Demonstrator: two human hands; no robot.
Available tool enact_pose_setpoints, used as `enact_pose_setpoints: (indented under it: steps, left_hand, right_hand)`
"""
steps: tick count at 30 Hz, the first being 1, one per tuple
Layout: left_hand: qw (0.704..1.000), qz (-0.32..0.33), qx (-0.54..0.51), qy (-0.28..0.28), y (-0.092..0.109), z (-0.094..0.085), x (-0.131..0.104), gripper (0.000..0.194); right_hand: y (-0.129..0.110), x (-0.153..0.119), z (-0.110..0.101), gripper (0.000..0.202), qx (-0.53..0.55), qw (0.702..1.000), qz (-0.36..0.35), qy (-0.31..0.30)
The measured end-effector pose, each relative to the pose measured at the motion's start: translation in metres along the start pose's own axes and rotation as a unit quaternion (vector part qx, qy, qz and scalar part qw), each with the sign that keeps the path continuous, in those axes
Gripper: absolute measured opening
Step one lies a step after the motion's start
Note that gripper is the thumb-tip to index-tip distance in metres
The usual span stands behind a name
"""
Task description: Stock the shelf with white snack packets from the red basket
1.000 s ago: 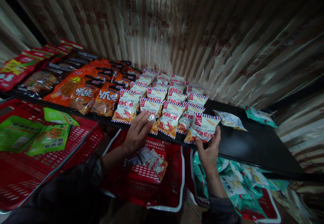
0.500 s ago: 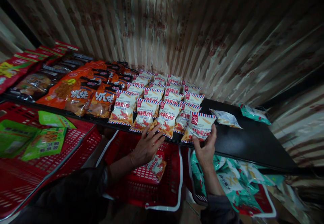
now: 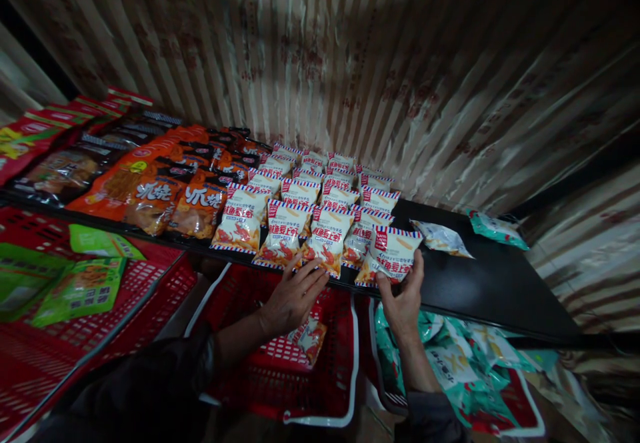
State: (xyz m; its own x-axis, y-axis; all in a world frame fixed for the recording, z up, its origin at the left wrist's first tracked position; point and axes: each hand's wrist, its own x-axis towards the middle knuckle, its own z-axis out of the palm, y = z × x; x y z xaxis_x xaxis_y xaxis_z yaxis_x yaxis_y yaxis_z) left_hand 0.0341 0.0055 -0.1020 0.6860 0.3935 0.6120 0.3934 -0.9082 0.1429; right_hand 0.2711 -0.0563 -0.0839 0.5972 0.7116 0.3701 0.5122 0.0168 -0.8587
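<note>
White snack bags with striped edges and red lettering stand in several rows on a black shelf (image 3: 485, 289). My right hand (image 3: 406, 303) grips the lower right part of the front snack bag (image 3: 394, 256) at the right end, thumb in front. That bag leans on the shelf's front edge. To its left, my left hand (image 3: 291, 301) has its fingers stretched out against the bottom of another front snack bag (image 3: 324, 236); it grasps nothing visible. Below the left hand, one similar bag (image 3: 314, 344) lies in a red basket (image 3: 330, 389), partly hidden by the hand.
Orange and black food packs (image 3: 200, 203) fill the shelf's left part. A pale bag (image 3: 443, 237) and a teal bag (image 3: 497, 228) lie farther right. Teal bags (image 3: 453, 356) fill another basket below; green packs (image 3: 83, 289) lie in a left basket. A striped curtain-like sheet (image 3: 310, 49) hangs behind.
The whole view has shifted slightly. Both hands stay at the same snack bags, and the rows look unchanged.
</note>
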Motion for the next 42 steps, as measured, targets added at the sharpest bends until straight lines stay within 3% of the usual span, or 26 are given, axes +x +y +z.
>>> enact_pose_setpoints:
  steps: [7, 20, 32, 38, 42]
  left_hand:
    - [0.998, 0.038, -0.005, 0.041, 0.005, -0.007, 0.003, 0.036]
    - [0.994, 0.082, -0.061, -0.045, 0.011, -0.016, -0.014, 0.037]
    - [0.987, 0.105, -0.122, -0.002, 0.027, -0.029, 0.005, 0.036]
    - [0.981, 0.017, -0.195, -0.008, 0.036, -0.038, 0.021, 0.041]
    - [0.966, -0.096, -0.240, 0.028, 0.040, -0.014, 0.046, 0.048]
  right_hand:
    - [0.001, -0.001, 0.001, 0.098, 0.008, 1.000, 0.006, 0.007]
    - [0.003, -0.002, 0.000, 0.097, -0.020, 1.000, 0.010, 0.012]
    - [0.003, 0.006, 0.003, 0.103, -0.001, 1.000, 0.028, 0.004]
    - [-0.009, 0.009, 0.007, 0.102, 0.026, 0.998, 0.046, 0.030]
    - [-0.012, 0.009, 0.009, 0.102, 0.062, 0.996, 0.058, 0.032]
